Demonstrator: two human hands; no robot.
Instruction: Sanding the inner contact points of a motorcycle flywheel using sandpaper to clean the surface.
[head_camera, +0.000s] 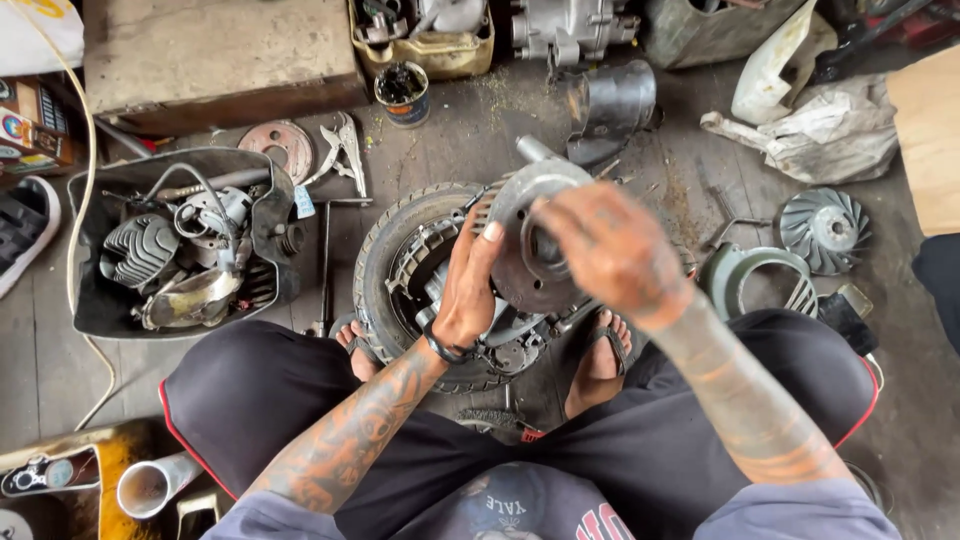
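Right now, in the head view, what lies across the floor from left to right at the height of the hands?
Black tub of engine parts → tyre → left hand → round metal housing → right hand → grey fan cover → finned fan wheel.

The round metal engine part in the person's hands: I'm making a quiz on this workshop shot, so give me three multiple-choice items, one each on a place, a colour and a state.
1. Where is the round metal engine part?
A. above the small tyre
B. inside the grey tub
C. on the wooden box

2. What colour is the finned fan lying on the floor at the far right?
A. red
B. grey
C. yellow

3. How is the left hand placed?
A. flat on the floor
B. inside a pocket
C. pressed against the part's side

Answers:
1 A, the part sits over the tyre between the feet.
2 B, its blades are dull grey metal.
3 C, its fingers meet the rim, while the right hand covers the top.
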